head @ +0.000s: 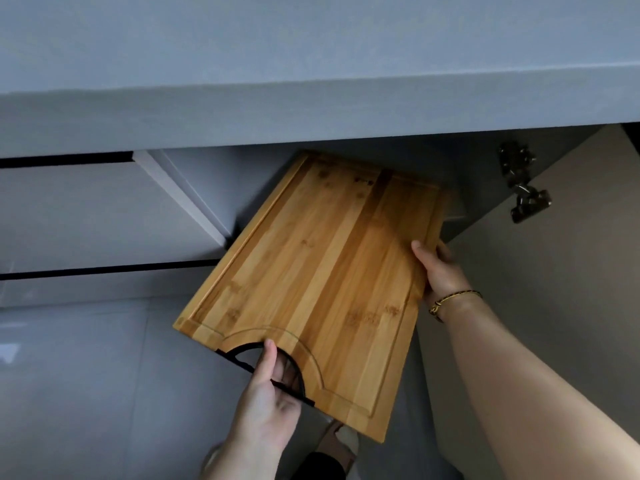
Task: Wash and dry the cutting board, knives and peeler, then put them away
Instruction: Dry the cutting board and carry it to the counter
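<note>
A bamboo cutting board (pixel 311 271) with a groove round its rim and a black handle bar in a half-round cut-out is held tilted below the counter. Its far end pokes into the open cupboard (pixel 214 181) under the worktop. My left hand (pixel 270 393) grips the black handle at the board's near end, thumb on top. My right hand (pixel 440 268) holds the board's right edge, thumb on the upper face and fingers behind. No knives or peeler are in view.
The grey countertop (pixel 311 64) overhangs above. Grey drawer fronts (pixel 86 209) sit at the left. The open cupboard door (pixel 554 271) with a metal hinge (pixel 523 181) stands at the right. Pale floor tiles (pixel 69 393) lie below, with my foot (pixel 341 441) under the board.
</note>
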